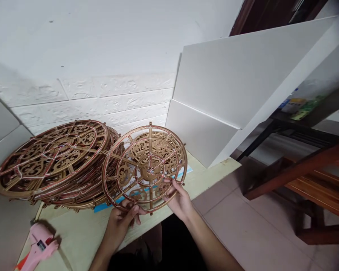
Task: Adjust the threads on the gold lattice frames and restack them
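My left hand (121, 221) and right hand (180, 201) are pinching the near rim of a round gold openwork frame (148, 171), just right of the stack (63, 142). It's tilted face-up toward me, one spoke line pointing wallward. Glue gun (39, 242) label's unreadable.

I can read no words, numbers or signs from here. The dark patch (41, 245) on my pink glue gun (41, 234) is too small to make out, and the bright packets (309, 107) off to my right are blurred.
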The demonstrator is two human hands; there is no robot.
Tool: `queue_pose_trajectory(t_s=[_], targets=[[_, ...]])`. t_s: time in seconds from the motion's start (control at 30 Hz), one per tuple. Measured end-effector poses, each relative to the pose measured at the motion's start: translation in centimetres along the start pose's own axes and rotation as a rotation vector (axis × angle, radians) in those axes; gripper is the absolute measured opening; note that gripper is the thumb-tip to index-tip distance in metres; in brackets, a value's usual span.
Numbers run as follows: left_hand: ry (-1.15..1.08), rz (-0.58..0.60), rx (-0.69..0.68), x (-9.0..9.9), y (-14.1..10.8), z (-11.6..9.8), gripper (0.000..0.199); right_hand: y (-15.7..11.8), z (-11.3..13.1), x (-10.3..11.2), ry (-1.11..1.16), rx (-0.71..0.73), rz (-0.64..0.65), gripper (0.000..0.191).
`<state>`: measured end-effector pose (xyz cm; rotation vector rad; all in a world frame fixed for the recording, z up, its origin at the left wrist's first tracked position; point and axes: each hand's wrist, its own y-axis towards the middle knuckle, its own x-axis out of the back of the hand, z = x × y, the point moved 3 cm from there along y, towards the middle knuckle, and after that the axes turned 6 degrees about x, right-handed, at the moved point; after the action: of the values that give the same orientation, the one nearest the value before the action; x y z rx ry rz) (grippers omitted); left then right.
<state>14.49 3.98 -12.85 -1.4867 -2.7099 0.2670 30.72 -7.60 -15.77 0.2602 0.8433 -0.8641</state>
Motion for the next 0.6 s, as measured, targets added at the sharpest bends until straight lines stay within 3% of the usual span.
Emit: queue_pose_trajectory(t_s=[0.3,0.6], targets=[[-0.042,-0.118,0.024,-0.2,-0.6,0.0,0.039,0.0,-0.3,0.4,-0.004,-0.025,0.011,0.029],[-0.134,-0.250,0.059,0.1,-1.5,0.3,0.053,-0.4,-0.3,-0.1,-0.109,0.059,0.092,0.033]])
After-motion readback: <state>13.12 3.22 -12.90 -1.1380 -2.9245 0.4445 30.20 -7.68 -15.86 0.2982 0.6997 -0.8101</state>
